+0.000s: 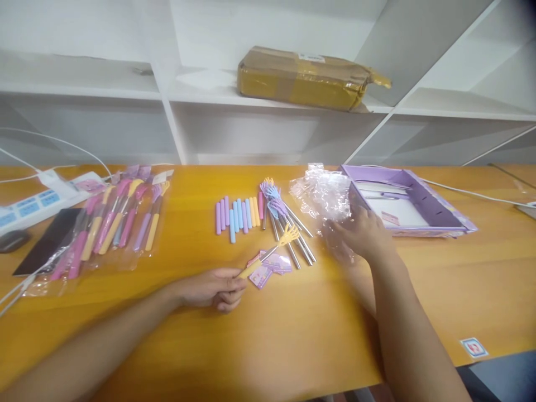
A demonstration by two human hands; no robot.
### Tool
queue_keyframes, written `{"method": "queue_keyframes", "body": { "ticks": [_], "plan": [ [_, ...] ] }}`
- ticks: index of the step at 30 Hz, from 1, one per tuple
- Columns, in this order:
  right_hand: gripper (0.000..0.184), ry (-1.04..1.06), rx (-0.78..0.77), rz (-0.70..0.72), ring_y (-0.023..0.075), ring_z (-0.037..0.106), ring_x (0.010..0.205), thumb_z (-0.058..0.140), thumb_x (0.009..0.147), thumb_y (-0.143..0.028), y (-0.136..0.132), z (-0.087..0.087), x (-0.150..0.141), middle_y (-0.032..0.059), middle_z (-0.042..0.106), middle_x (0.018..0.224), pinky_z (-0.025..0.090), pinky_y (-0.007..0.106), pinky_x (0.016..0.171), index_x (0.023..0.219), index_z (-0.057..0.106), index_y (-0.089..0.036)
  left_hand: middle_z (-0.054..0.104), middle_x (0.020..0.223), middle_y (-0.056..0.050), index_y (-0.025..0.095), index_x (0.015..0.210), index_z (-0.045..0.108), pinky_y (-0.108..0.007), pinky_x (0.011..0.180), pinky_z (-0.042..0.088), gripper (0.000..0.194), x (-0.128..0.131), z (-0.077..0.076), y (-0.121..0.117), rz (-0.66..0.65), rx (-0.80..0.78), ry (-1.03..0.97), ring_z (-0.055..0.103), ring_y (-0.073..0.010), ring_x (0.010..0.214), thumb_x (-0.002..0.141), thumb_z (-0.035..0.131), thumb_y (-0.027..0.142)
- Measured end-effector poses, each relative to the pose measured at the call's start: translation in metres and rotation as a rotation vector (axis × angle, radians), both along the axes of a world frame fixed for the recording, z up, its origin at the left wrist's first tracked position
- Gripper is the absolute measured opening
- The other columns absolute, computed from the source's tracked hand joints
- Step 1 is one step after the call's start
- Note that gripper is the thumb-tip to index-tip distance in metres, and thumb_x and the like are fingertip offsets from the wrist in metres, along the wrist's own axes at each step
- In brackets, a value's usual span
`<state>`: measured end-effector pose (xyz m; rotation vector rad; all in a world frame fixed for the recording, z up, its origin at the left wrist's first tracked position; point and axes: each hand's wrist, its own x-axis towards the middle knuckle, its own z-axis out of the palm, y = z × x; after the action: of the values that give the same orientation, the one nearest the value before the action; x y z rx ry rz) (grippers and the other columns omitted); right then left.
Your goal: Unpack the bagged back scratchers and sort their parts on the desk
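My left hand (226, 287) is closed round the yellow handle of a back scratcher (268, 252), whose hand-shaped yellow head points to the upper right. Beneath it lie several small purple printed cards (262, 276). At the clear plastic bags (322, 192), my right hand (368, 234) reaches in among the film; its fingers are blurred and partly hidden. Between the hands lies a bunch of metal rods (299, 245) with blue, purple and yellow hand-shaped heads. Loose handles (237, 215) in purple, blue, yellow and pink stand in a row to their left.
An open purple box (456, 223) sits at the back right. Bagged back scratchers (119, 218) lie on the left, near a power strip (39, 204) and white cables. A taped cardboard box (301, 78) rests on the white shelf (201, 92) behind.
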<state>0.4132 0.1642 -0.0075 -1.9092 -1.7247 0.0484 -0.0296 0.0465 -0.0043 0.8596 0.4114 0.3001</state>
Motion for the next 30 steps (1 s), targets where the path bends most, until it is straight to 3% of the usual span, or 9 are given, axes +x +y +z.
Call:
{"method": "queue_keyframes", "body": {
  "ticks": [4,9,11,14,17,20,22,26,30],
  "plan": [
    [0.062,-0.152,-0.026,-0.07,0.0411,0.06,0.117,0.067,0.093,-0.053,0.002,0.003,-0.007,0.0232,0.065,0.126,0.049,0.058,0.103,0.14,0.056,-0.014,0.029,0.065,0.011,0.021,0.101,0.048,-0.027,0.052,0.021,0.034,0.0,0.0,-0.001,0.009,-0.01,0.017,0.031,-0.0095,0.052,0.107,0.062,0.052],
    [0.072,-0.212,0.206,-0.07,0.0451,0.052,0.128,0.063,0.097,-0.058,0.0,0.011,-0.024,0.0296,0.058,0.14,0.041,0.063,0.11,0.148,0.051,-0.008,0.03,0.066,0.011,0.02,0.105,0.051,-0.026,0.053,0.023,0.031,0.001,0.001,-0.001,0.021,-0.001,0.018,0.033,-0.0096,0.052,0.108,0.061,0.05],
    [0.062,-0.168,0.32,-0.051,0.0431,0.052,0.13,0.06,0.101,-0.056,-0.005,0.018,-0.039,0.0266,0.058,0.141,0.039,0.061,0.112,0.143,0.057,-0.012,0.031,0.067,0.01,0.02,0.105,0.051,-0.025,0.053,0.025,0.03,0.001,0.001,0.0,0.026,0.016,0.017,0.034,-0.0094,0.053,0.109,0.059,0.049],
    [0.039,0.087,0.427,0.149,0.03,0.062,0.101,0.045,0.11,-0.052,-0.02,0.028,-0.068,0.0133,0.068,0.108,0.048,0.046,0.096,0.112,0.069,-0.021,0.03,0.067,0.01,0.021,0.1,0.049,-0.025,0.055,0.027,0.036,0.002,0.001,-0.001,0.042,0.048,0.013,0.036,-0.0092,0.053,0.109,0.058,0.055],
    [0.056,0.359,0.275,0.601,0.0201,0.055,0.069,0.033,0.113,-0.062,-0.042,0.033,-0.1,0.0029,0.059,0.075,0.044,0.035,0.071,0.083,0.062,-0.024,0.028,0.068,0.01,0.021,0.098,0.049,-0.026,0.057,0.027,0.044,0.003,0.003,-0.004,0.099,0.154,0.074,0.034,-0.01,0.054,0.108,0.051,0.064],
    [0.06,0.456,-0.009,1.019,0.0162,0.049,0.061,0.049,0.104,-0.074,-0.065,0.033,-0.132,-0.0008,0.054,0.069,0.038,0.031,0.061,0.074,0.054,-0.024,0.042,0.073,0.005,0.02,0.102,0.058,-0.027,0.062,0.031,0.045,0.004,0.006,-0.009,0.24,0.519,0.319,0.04,-0.0131,0.063,0.111,0.046,0.062],
    [0.055,0.509,-0.138,1.159,0.0154,0.049,0.063,0.061,0.101,-0.07,-0.081,0.032,-0.151,-0.0019,0.052,0.071,0.038,0.03,0.06,0.074,0.052,-0.024,0.056,0.083,-0.001,0.02,0.106,0.065,-0.029,0.071,0.037,0.039,0.006,0.006,-0.011,0.287,0.889,0.47,0.051,-0.0173,0.075,0.113,0.047,0.054],
    [0.048,0.588,-0.217,1.146,0.0137,0.039,0.062,0.057,0.11,-0.05,-0.107,0.032,-0.185,-0.0054,0.038,0.067,0.032,0.03,0.06,0.073,0.037,-0.025,0.069,0.099,-0.01,0.019,0.117,0.068,-0.037,0.086,0.039,0.031,0.008,0.0,-0.013,0.226,1.47,0.607,0.058,-0.0249,0.092,0.116,0.042,0.035],
    [0.045,0.442,-0.242,1.081,0.0124,0.035,0.059,0.049,0.112,-0.036,-0.119,0.029,-0.201,-0.0055,0.037,0.065,0.029,0.03,0.06,0.072,0.032,-0.024,0.067,0.098,-0.011,0.016,0.114,0.067,-0.038,0.081,0.036,0.03,0.01,-0.011,-0.014,0.206,1.703,0.688,0.054,-0.0254,0.087,0.114,0.037,0.02]
  ]
}}
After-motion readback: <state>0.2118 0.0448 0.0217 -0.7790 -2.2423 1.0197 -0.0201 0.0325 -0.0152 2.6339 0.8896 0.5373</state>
